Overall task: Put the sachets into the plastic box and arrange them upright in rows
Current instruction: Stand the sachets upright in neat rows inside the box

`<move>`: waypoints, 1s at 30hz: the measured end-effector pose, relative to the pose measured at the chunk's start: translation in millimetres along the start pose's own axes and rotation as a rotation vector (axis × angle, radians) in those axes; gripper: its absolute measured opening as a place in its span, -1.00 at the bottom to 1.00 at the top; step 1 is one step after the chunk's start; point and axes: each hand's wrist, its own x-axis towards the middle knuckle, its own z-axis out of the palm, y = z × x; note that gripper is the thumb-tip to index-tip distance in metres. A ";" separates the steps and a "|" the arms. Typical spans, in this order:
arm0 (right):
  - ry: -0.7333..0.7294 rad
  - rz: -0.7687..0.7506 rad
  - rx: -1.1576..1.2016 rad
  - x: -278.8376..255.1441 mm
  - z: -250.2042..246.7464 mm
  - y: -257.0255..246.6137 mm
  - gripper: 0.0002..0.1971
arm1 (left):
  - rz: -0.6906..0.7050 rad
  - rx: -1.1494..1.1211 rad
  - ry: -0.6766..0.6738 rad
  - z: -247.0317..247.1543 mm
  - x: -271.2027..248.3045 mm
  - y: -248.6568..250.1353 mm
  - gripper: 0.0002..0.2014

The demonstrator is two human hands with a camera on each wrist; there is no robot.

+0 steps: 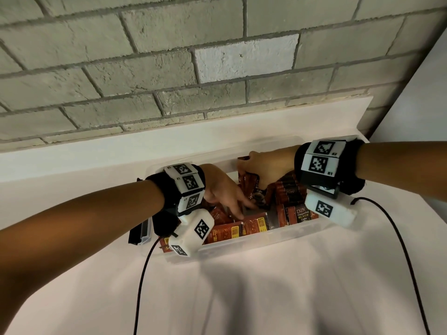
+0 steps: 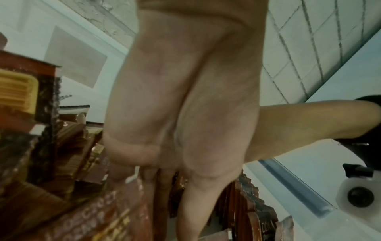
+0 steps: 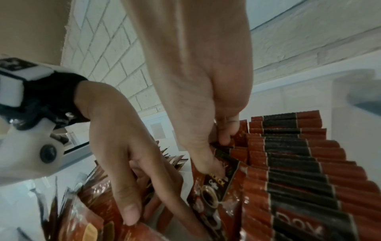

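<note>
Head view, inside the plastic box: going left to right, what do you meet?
Left hand reaching in with fingers extended → loose sachets lying flat → right hand holding a few sachets upright → upright row of sachets at the right of the plastic box.

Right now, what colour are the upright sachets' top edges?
Red-brown with a black centre band, on the upright sachets; the right wrist view shows it best.

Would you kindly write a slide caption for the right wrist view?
Right hand pinches a coffee sachet beside an upright row; left hand reaches among loose ones.
</note>
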 end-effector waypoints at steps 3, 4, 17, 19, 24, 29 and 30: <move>-0.008 0.034 0.016 1.0 -2.1 0.8 -0.40 | 0.006 0.005 0.004 1.1 1.1 -2.3 -0.41; -0.013 0.040 -0.006 0.6 -2.7 1.2 -0.44 | 0.008 0.005 0.001 1.6 1.1 -2.2 -0.41; -0.077 -0.052 -0.141 -9.7 -2.6 -0.7 -0.42 | -0.003 -0.140 0.495 -10.7 -7.7 -7.3 -0.71; -0.080 -0.061 -0.149 -10.1 -0.9 0.1 -0.44 | 0.045 -0.195 0.548 -12.1 -4.3 -10.0 -0.75; -0.067 -0.085 -0.097 -14.3 1.4 4.3 -0.51 | 0.160 -0.392 0.529 -11.8 4.5 -7.1 -0.95; -0.073 -0.100 -0.075 -16.7 3.2 2.3 -0.51 | 0.141 -0.540 0.553 -11.8 10.6 -2.9 -0.88; -0.067 -0.090 -0.064 -16.6 3.6 1.9 -0.49 | 0.177 -0.530 0.546 -12.8 8.8 -5.1 -0.89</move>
